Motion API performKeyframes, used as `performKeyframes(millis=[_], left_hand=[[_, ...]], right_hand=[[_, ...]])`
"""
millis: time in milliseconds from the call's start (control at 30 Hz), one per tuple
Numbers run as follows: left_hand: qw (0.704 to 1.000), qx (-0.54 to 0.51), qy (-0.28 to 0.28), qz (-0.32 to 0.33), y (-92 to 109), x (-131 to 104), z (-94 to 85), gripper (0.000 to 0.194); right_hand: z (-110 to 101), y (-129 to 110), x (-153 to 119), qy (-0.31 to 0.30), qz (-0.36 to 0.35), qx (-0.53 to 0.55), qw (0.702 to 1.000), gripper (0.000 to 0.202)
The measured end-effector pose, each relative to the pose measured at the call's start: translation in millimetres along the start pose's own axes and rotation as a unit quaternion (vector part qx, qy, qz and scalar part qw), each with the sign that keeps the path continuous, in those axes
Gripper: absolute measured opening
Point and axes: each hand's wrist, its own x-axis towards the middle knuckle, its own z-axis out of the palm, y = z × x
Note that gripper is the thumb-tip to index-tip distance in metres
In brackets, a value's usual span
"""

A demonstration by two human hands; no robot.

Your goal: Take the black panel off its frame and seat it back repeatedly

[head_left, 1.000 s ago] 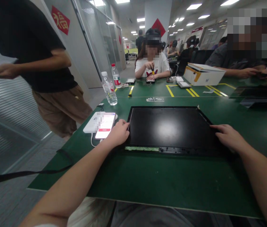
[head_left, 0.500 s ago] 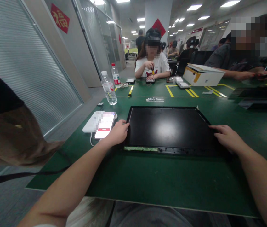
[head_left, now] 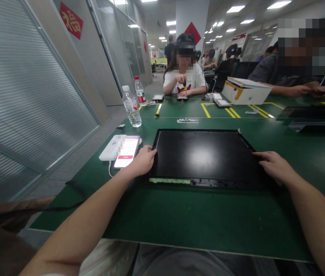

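Observation:
A black flat screen panel (head_left: pixel 205 153) lies face up on the green table (head_left: pixel 179 218). Along its near edge runs a green circuit strip (head_left: pixel 170 181), on the left half. My left hand (head_left: pixel 143 160) grips the panel's left edge, thumb and fingers at the rim. At the opposite side my right hand (head_left: pixel 276 165) holds the right edge, its index finger along the frame and the other fingers partly hidden below. Just left of my left hand, a lit phone (head_left: pixel 127 152) rests partly on a white box-shaped device (head_left: pixel 111 148) with a white cable.
Two water bottles, a nearer clear one (head_left: pixel 132 107) and a red-capped one (head_left: pixel 140 92), stand at the back left. Metallic strips (head_left: pixel 187 120) lie beyond the panel. Across the table a person (head_left: pixel 184 76) works with a screwdriver. A white box (head_left: pixel 247 92) sits at the back right.
Both my hands stay on the panel's edges, with the panel practically still. At the far left, a passing person in brown trousers has moved mostly out of view.

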Motion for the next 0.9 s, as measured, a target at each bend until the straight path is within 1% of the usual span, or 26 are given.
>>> performKeyframes(millis=[200,400,567,733,900], left_hand=[[1.0,0.006,0.008,-0.018,6,-6,-2.5,0.047],[0.999,0.001,0.032,-0.044,8,-10,-2.8,0.054],[0.998,-0.004,0.03,-0.058,3,-7,2.3,0.043],[0.997,-0.035,0.035,-0.057,-2,-5,2.2,0.044],[0.993,-0.096,0.045,-0.048,-2,-5,-1.0,0.042]], right_hand=[[0,1,0,0.002,-0.005,0.003,1.0,0.051],[0,-1,-1,-0.003,0.004,0.007,1.0,0.053],[-1,-2,0,0.001,-0.002,-0.001,1.0,0.048],[-2,-4,-2,-0.006,0.002,-0.008,1.0,0.05],[-2,-5,-4,0.002,0.001,0.0,1.0,0.048]])
